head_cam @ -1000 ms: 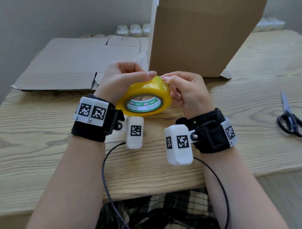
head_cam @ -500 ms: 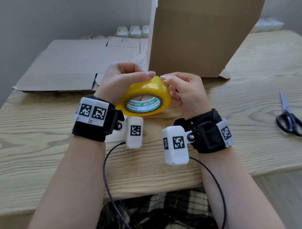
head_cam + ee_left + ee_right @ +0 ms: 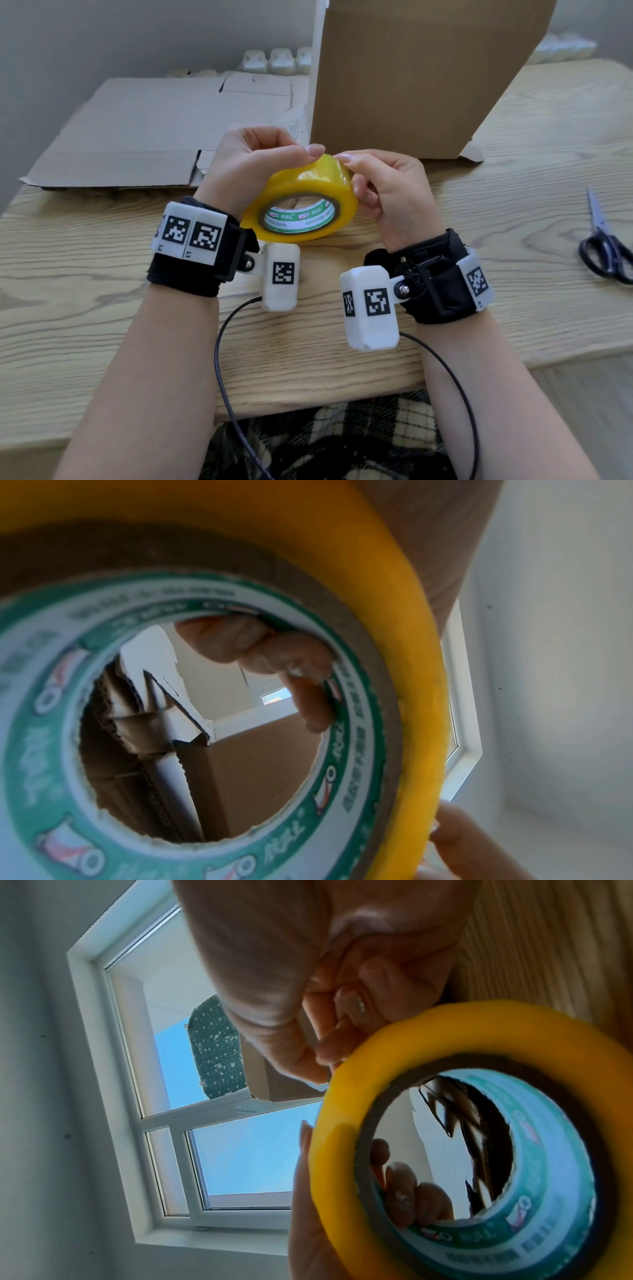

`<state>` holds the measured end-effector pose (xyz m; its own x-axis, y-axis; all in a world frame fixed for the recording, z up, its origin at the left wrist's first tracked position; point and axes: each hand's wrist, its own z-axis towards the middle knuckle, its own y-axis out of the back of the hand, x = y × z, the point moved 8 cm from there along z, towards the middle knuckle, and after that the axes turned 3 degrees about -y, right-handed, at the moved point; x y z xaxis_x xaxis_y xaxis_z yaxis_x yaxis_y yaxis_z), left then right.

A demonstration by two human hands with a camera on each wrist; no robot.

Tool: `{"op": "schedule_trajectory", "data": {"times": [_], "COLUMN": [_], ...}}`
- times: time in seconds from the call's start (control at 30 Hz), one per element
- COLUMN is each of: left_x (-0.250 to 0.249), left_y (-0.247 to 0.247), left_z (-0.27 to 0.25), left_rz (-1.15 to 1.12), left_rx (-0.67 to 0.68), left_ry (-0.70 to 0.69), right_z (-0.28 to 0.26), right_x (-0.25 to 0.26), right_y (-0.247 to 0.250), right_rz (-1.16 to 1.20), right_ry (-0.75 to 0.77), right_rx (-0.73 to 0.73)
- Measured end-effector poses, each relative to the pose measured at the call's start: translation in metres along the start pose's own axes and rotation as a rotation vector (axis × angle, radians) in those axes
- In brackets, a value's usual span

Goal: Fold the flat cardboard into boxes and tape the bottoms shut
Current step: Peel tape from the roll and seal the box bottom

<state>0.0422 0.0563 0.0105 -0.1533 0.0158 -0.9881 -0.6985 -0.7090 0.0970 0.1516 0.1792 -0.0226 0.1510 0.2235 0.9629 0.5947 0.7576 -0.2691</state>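
Little has moved since the earlier frames: the right wrist has dropped a touch lower and nearer the body, both hands have kept their hold on the roll. Wooden tabletop (image 3: 102, 274) carries everything. Folded-up cardboard box (image 3: 428, 75) stands upright at the far middle, open flaps at its base. Flat cardboard (image 3: 144, 137) lies far left, just beside the box. Yellow tape roll (image 3: 308, 192) is held tilted in front of the box, its lower edge at or just above the tabletop, hard to tell which. Left hand (image 3: 253, 164) grips the roll, fingers curled through the core, thumb on the top of the outer face. Right hand (image 3: 383, 192) grips the roll's right side, thumb tip on top of the roll near the left thumb, probably feeling for the tape end. Scissors (image 3: 606, 246) lie closed at the right edge, well apart from the hands.
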Motion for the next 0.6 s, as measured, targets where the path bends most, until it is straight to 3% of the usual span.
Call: {"op": "schedule_trajectory", "data": {"times": [0.47, 0.6], "left_x": [0.0016, 0.0017], "left_y": [-0.0001, -0.0001], "left_z": [-0.0001, -0.0001], "left_rz": [-0.01, 0.004], "left_rx": [0.005, -0.003], "left_ry": [0.015, 0.014], "right_z": [0.0007, 0.0026], "right_x": [0.0038, 0.0013], "right_y": [-0.0015, 0.0013], "right_rz": [-0.065, -0.105], "right_ry": [0.03, 0.032], "right_rx": [0.048, -0.024]}}
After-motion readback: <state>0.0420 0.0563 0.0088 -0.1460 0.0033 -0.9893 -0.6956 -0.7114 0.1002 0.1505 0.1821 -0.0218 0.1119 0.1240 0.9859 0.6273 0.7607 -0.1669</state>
